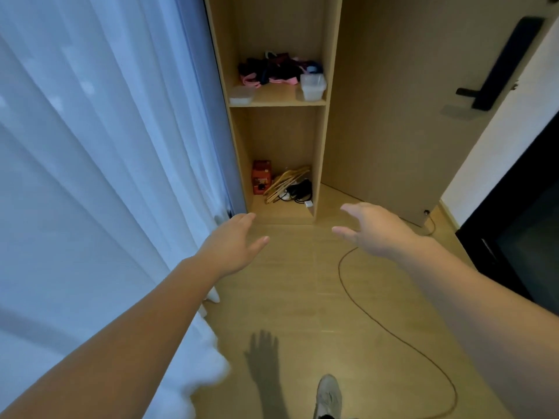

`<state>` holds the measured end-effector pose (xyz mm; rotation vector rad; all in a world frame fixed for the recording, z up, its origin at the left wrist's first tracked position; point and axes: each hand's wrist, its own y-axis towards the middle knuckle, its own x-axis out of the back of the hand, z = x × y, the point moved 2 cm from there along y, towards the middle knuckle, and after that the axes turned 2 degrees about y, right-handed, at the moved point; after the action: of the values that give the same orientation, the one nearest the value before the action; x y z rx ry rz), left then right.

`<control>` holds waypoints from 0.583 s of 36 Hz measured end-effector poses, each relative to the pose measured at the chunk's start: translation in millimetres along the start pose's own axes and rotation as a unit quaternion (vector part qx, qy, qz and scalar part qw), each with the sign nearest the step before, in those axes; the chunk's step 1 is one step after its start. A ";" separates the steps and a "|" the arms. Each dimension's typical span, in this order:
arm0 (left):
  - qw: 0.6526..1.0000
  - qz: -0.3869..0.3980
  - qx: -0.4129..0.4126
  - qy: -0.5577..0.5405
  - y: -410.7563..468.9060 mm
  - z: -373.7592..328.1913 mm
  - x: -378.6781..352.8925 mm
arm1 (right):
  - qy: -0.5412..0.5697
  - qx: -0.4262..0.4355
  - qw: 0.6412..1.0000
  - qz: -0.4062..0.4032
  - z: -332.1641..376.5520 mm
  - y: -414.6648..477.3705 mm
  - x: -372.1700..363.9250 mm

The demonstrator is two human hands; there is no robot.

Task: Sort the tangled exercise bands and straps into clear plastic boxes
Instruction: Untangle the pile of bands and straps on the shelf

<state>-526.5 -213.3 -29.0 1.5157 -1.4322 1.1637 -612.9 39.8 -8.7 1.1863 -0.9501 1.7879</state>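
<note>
Ahead: shelf unit [329,122]; curtain [90,146] to left, door [393,116] to right.
On upper shelf [278,97]: tangled bands [269,69] at back; stacked plastic boxes [313,85] front right, just before pile; flat box [241,97] front left.
In lower compartment: carton [261,176] left, hangers [284,184] middle, cables [299,192] right, touching hangers.
On floor [287,282] before unit: cord [378,316], toward right side.
Left grip [233,246], right grip [372,231]: apart, before lower compartment.
</note>
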 end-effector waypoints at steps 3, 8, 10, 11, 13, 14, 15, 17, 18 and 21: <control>1.000 0.000 0.009 -0.002 38.9 -7.4 4.4 | -0.004 0.012 1.000 0.003 -13.9 38.8 18.0; 0.999 -0.018 0.029 -0.023 91.8 -18.2 11.7 | -0.006 0.039 0.999 0.013 -29.5 98.5 44.3; 0.998 -0.022 0.036 -0.035 108.5 -20.1 13.4 | -0.009 0.047 0.999 0.016 -32.0 119.2 50.6; 0.998 -0.022 0.038 -0.037 116.0 -19.9 13.8 | -0.011 0.050 0.999 0.018 -32.1 128.6 52.8; 0.998 -0.020 0.042 -0.036 131.1 -16.9 14.8 | -0.012 0.057 0.998 0.026 -30.9 146.3 55.1; 0.998 -0.018 0.044 -0.034 138.8 -14.1 15.5 | -0.013 0.059 0.998 0.031 -29.7 154.9 55.5; 0.998 -0.017 0.046 -0.034 146.9 -10.7 16.4 | -0.014 0.062 0.997 0.035 -28.5 163.6 55.4; 0.998 -0.013 0.048 -0.034 163.3 -3.2 18.5 | -0.018 0.067 0.997 0.043 -25.0 181.3 55.1; 0.998 -0.010 0.048 -0.035 171.9 1.0 19.3 | -0.019 0.070 0.996 0.044 -22.9 190.7 55.0; 0.999 -0.004 0.042 -0.032 199.1 15.6 21.5 | -0.015 0.076 0.996 0.037 -14.7 220.1 55.8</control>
<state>-722.8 -256.4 -27.9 1.6296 -1.4334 1.1934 -829.4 -29.0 3.8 1.2886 -0.8992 1.9353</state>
